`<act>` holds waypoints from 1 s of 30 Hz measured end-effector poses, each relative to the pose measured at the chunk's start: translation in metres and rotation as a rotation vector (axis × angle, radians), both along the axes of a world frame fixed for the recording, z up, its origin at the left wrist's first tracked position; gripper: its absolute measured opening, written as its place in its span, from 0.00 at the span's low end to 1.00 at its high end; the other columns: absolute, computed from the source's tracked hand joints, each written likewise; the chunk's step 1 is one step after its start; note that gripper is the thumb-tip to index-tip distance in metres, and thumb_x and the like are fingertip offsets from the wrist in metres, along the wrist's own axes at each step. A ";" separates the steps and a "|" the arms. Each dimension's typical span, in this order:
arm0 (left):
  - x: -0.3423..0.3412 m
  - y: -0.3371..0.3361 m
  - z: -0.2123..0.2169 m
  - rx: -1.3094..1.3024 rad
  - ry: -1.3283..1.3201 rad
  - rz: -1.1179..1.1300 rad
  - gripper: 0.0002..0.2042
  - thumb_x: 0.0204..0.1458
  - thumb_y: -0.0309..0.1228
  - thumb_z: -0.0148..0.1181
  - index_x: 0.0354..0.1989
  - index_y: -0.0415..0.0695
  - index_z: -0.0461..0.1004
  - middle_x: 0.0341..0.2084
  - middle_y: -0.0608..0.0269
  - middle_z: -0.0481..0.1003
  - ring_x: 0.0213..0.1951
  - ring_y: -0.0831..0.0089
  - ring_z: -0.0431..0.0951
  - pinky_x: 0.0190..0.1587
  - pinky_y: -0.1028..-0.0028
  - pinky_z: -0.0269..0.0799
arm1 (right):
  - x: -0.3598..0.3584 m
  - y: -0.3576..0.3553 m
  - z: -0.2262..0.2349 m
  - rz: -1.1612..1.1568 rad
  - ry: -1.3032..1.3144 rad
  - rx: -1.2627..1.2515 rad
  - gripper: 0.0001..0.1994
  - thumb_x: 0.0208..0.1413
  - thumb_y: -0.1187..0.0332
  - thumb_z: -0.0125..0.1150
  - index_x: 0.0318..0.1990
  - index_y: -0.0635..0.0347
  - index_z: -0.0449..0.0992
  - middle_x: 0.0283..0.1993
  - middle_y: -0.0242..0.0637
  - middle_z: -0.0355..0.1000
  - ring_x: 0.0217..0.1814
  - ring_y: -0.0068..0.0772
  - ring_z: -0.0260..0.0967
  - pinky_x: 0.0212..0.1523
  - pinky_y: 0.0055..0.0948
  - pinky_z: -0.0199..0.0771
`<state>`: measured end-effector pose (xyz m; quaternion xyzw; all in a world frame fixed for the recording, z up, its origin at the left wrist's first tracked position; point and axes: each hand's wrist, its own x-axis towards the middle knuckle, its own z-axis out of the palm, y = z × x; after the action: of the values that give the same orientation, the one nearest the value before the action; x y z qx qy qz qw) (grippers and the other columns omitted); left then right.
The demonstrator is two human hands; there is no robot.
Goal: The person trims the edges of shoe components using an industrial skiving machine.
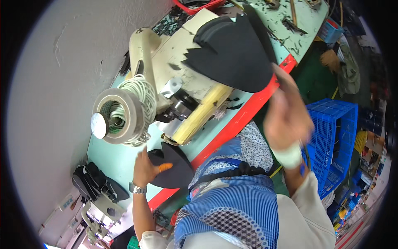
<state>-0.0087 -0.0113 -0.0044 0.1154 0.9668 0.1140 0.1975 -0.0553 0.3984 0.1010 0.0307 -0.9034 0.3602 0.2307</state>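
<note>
Black fabric piece (232,52) with a zigzag edge is up off the desk (120,159), pinched in the right hand (286,114) (pretty blurry). Left hand (145,168) rests flat, fingers spread, on a smaller black piece (174,164) lying near the desk's red edge.

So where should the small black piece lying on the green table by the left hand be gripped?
Probably at its curved edge nearest the table's red rim. The small black piece lies flat on the green table, so fingers cannot get under its middle. That edge reaches the red rim, so come in from the body side and pinch it there. The left hand already rests on its far side.
</note>
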 end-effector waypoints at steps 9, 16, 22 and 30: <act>-0.003 0.032 0.095 0.166 -0.266 0.224 0.12 0.54 0.34 0.62 0.26 0.36 0.76 0.16 0.51 0.74 0.18 0.50 0.69 0.25 0.64 0.66 | 0.065 -0.096 -0.060 0.634 -0.566 -0.449 0.41 0.44 0.54 0.75 0.60 0.72 0.64 0.57 0.59 0.67 0.59 0.56 0.67 0.60 0.42 0.68; 0.012 0.042 0.058 -0.538 0.244 -0.142 0.11 0.59 0.28 0.50 0.47 0.37 0.72 0.26 0.54 0.73 0.22 0.63 0.78 0.25 0.66 0.75 | 0.069 -0.085 -0.050 0.701 -0.524 -0.258 0.45 0.40 0.52 0.76 0.61 0.73 0.63 0.61 0.58 0.65 0.63 0.58 0.63 0.62 0.42 0.66; -0.007 0.082 0.120 0.638 -0.488 0.136 0.22 0.58 0.25 0.54 0.61 0.31 0.63 0.43 0.47 0.76 0.33 0.67 0.80 0.35 0.70 0.78 | 0.082 -0.094 -0.030 0.970 -0.661 -0.331 0.73 0.30 0.44 0.80 0.69 0.78 0.27 0.70 0.73 0.39 0.74 0.69 0.41 0.73 0.47 0.46; -0.024 0.106 0.097 1.125 -0.620 0.476 0.19 0.60 0.32 0.58 0.54 0.30 0.70 0.36 0.53 0.80 0.40 0.68 0.82 0.43 0.71 0.79 | 0.083 -0.071 -0.026 0.242 -0.911 -0.919 0.20 0.53 0.67 0.66 0.51 0.70 0.73 0.50 0.50 0.75 0.46 0.30 0.74 0.45 0.32 0.73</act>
<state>-0.0331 0.0943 0.0921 -0.0533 0.6585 0.6669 0.3447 0.0280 0.3271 0.0750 -0.1250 -0.6550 0.7097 -0.2275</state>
